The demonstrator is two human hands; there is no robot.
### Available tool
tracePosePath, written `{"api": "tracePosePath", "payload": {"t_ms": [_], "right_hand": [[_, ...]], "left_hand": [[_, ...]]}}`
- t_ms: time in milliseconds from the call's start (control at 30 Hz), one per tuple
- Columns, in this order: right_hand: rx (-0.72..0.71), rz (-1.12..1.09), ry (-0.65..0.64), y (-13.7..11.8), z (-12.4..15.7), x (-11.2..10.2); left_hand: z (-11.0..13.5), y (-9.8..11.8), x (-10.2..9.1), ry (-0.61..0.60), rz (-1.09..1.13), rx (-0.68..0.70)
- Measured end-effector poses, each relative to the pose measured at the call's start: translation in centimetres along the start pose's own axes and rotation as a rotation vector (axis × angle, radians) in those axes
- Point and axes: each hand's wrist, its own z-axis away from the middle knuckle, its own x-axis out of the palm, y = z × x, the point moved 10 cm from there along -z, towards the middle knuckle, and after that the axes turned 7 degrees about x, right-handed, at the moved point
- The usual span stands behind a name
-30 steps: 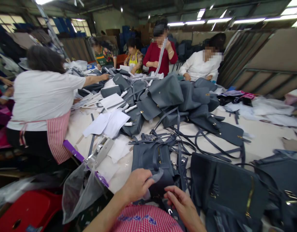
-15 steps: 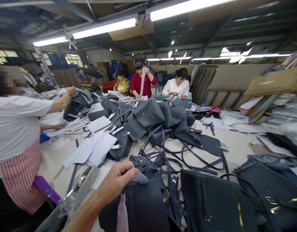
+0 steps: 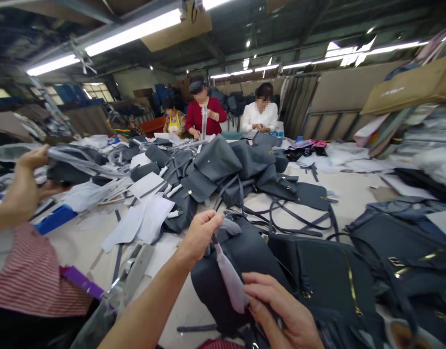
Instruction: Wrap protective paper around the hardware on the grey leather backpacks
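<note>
A dark navy bag point(image 3: 240, 247) is tilted over the near edge of the table. At its top, my left hand point(image 3: 203, 235) pinches the bag's handle, part of which has a cloudy plastic wrap point(image 3: 230, 227). A whitish-pink wrapped strap point(image 3: 230, 281) hangs down from just under those fingers across the bag. By the strap's lower end is my right hand point(image 3: 281, 308), its fingers curled and closed on it; the exact grip is partly hidden.
Another dark bag with a gold zip point(image 3: 320, 276) lies to the right. A heap of dark bags point(image 3: 219, 160) fills the table's middle, with white paper sheets point(image 3: 155, 218) beside it. A metal clamp-like tool point(image 3: 131, 266) stands at left. A co-worker's arm point(image 3: 21, 189) reaches in from the left.
My left hand has lifted the bag's handle up and to the right, tilting the bag. My right hand has come into view at the wrapped strap. The co-worker at left has pulled a dark bag closer.
</note>
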Motion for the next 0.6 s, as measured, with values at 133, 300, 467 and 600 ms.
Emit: {"api": "tracePosePath", "payload": {"t_ms": [133,300,467,600], "right_hand": [[-0.013,0.214,0.177,0.5,-1.5,1.3],[0.171,0.262,0.215,3.7,-2.3,2.9],[0.206,0.279,0.162,4.2,-2.8,4.0],[0.159,0.234,0.059,3.5,-3.2,5.1]], "left_hand": [[-0.1,-0.7,1.4,0.001,0.102,-0.005],[0.1,-1.4,1.8,0.025,0.165,-0.016],[0.4,-2.8,1.4,0.036,0.157,-0.047],[0.8,-3.4,1.1,0.031,0.127,-0.047]]}}
